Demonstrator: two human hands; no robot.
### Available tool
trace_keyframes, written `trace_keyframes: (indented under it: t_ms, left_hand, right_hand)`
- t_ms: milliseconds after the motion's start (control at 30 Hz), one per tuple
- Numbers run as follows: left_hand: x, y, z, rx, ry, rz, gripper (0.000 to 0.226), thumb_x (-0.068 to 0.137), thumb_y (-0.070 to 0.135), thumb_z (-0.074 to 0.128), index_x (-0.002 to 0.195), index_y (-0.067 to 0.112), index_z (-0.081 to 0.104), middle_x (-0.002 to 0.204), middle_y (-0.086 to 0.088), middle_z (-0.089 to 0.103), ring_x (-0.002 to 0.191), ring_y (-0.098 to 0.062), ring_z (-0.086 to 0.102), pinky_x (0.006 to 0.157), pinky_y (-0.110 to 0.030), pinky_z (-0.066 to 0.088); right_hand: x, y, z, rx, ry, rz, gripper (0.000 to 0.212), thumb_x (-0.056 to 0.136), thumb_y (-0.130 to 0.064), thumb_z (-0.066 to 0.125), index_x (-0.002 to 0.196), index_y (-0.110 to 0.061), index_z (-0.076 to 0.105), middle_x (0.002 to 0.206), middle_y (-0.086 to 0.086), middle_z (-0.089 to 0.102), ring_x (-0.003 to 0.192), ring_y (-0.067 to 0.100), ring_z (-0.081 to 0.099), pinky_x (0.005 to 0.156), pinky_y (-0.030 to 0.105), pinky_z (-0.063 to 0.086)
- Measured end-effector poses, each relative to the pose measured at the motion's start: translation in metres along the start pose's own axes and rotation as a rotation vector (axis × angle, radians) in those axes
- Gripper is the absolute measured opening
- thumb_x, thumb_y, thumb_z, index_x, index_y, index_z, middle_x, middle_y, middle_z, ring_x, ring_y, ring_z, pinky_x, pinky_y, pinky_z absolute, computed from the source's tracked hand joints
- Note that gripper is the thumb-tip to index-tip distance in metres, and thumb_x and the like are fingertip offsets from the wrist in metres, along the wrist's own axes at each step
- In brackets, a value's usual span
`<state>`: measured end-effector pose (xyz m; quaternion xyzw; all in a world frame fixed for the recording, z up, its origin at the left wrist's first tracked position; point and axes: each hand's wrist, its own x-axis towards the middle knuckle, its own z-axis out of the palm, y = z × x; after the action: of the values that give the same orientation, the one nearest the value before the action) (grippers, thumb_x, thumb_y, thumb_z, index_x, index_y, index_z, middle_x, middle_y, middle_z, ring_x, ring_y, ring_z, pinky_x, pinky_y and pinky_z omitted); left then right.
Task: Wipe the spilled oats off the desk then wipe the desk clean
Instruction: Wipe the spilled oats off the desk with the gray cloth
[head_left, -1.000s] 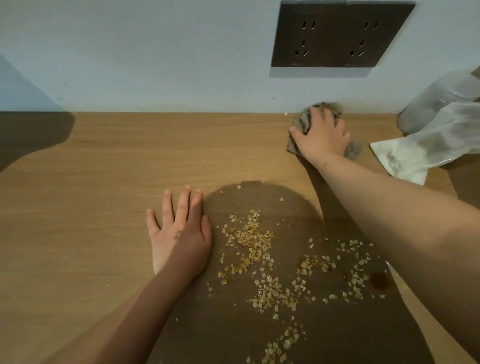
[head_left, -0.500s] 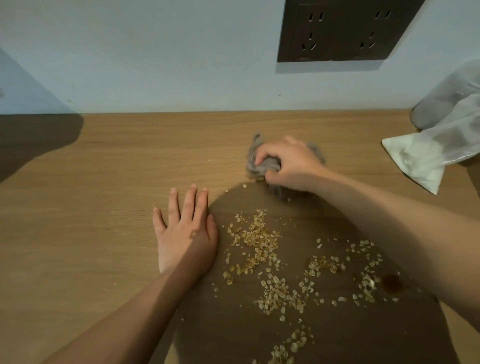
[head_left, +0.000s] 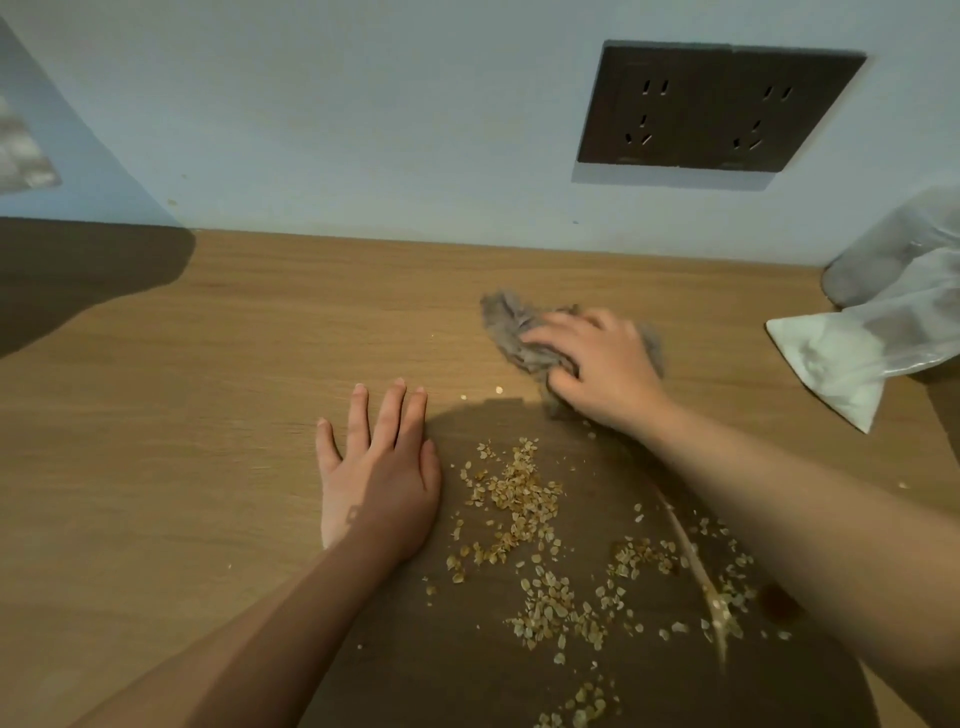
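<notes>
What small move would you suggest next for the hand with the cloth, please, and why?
Probably draw the right hand and its cloth nearer, through the oats: the cloth sits just beyond the untouched pile, and the left hand lies flat beside it.

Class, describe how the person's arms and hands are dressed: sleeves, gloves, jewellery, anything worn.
The left forearm and right forearm are bare to the frame edge; no sleeves show. The left hand and right hand wear no gloves, rings, watch or bracelet.
</notes>
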<state>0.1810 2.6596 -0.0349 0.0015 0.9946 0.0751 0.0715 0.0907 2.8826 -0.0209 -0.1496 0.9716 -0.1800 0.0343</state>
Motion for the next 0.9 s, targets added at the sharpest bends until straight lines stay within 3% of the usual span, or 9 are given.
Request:
trace_keyframes:
  t_ms: [100,200,300,400,533,633,700,800,900]
  left_hand:
    - [0.001,0.001,-0.003,0.001,-0.024,-0.009,0.065,0.087,0.047,-0.004,0.15,0.033,0.005,0.159,0.011,0.0,0.146,-0.02,-0.009,0.115,-0.049,-0.003]
    - [0.0,0.001,-0.005,0.021,-0.031,-0.001,0.058,0.094,0.043,0.0,0.151,0.032,0.002,0.159,0.01,-0.001,0.146,-0.02,-0.008,0.115,-0.05,-0.002]
    - [0.0,0.0,-0.005,0.046,-0.036,0.013,0.053,0.099,0.04,0.003,0.151,0.031,-0.001,0.158,0.011,-0.005,0.145,-0.019,-0.01,0.116,-0.05,-0.002]
    - [0.0,0.001,-0.007,0.048,-0.066,0.024,0.052,0.1,0.039,0.008,0.15,0.031,-0.005,0.158,0.012,-0.009,0.144,-0.016,-0.014,0.115,-0.049,-0.006]
    - [-0.004,0.001,-0.008,0.049,-0.075,0.065,0.052,0.101,0.039,0.009,0.15,0.031,-0.005,0.157,0.011,-0.01,0.143,-0.014,-0.017,0.115,-0.048,-0.007]
    - [-0.006,0.001,-0.008,0.059,-0.072,0.098,0.052,0.1,0.039,0.01,0.15,0.03,-0.003,0.158,0.009,-0.008,0.144,-0.016,-0.015,0.116,-0.048,-0.005]
    - [-0.008,0.002,-0.008,0.068,-0.076,0.109,0.053,0.1,0.039,0.009,0.15,0.029,-0.003,0.158,0.009,-0.006,0.145,-0.017,-0.013,0.116,-0.047,-0.004]
    - [-0.015,0.007,-0.006,0.073,-0.079,0.133,0.053,0.1,0.038,0.009,0.15,0.029,-0.003,0.158,0.009,-0.006,0.145,-0.018,-0.014,0.117,-0.046,-0.005]
    - [-0.026,0.014,-0.004,0.049,-0.08,0.164,0.053,0.1,0.038,0.01,0.151,0.029,-0.001,0.158,0.009,-0.005,0.145,-0.018,-0.014,0.117,-0.046,-0.006]
  right_hand:
    - [-0.053,-0.031,0.007,0.147,-0.077,-0.213,0.039,0.082,-0.021,0.048,0.116,-0.034,0.063,0.126,-0.01,0.058,0.116,0.021,0.045,0.096,0.039,0.03]
    - [-0.085,-0.038,0.003,0.223,-0.13,-0.39,0.034,0.079,-0.025,0.047,0.105,-0.03,0.068,0.11,-0.011,0.065,0.101,0.012,0.052,0.087,0.029,0.037]
    - [-0.061,-0.024,-0.013,0.206,-0.061,-0.089,0.043,0.087,-0.017,0.047,0.124,-0.036,0.054,0.126,-0.02,0.05,0.11,0.007,0.038,0.096,0.035,0.034]
    - [-0.034,-0.011,-0.017,0.047,0.011,0.15,0.052,0.092,-0.019,0.046,0.139,-0.038,0.036,0.143,-0.011,0.04,0.122,0.018,0.033,0.099,0.034,0.026]
    - [-0.069,-0.036,-0.003,0.126,-0.099,0.062,0.049,0.092,-0.011,0.046,0.132,-0.039,0.046,0.128,-0.023,0.044,0.116,0.011,0.033,0.092,0.025,0.025]
    - [-0.107,-0.046,-0.008,0.294,-0.184,-0.089,0.05,0.088,-0.006,0.049,0.121,-0.045,0.047,0.118,-0.028,0.046,0.106,0.007,0.041,0.091,0.033,0.041]
    - [-0.115,-0.033,-0.018,0.331,-0.118,0.035,0.045,0.088,-0.013,0.046,0.115,-0.05,0.043,0.116,-0.025,0.047,0.103,0.006,0.042,0.086,0.038,0.046]
    - [-0.119,0.011,-0.038,0.249,0.182,0.403,0.044,0.088,-0.022,0.043,0.121,-0.051,0.045,0.12,-0.007,0.05,0.104,0.014,0.042,0.089,0.043,0.046]
    - [-0.135,0.056,-0.048,0.002,0.164,0.652,0.047,0.093,-0.023,0.042,0.137,-0.039,0.038,0.142,-0.001,0.042,0.125,0.027,0.035,0.101,0.043,0.029]
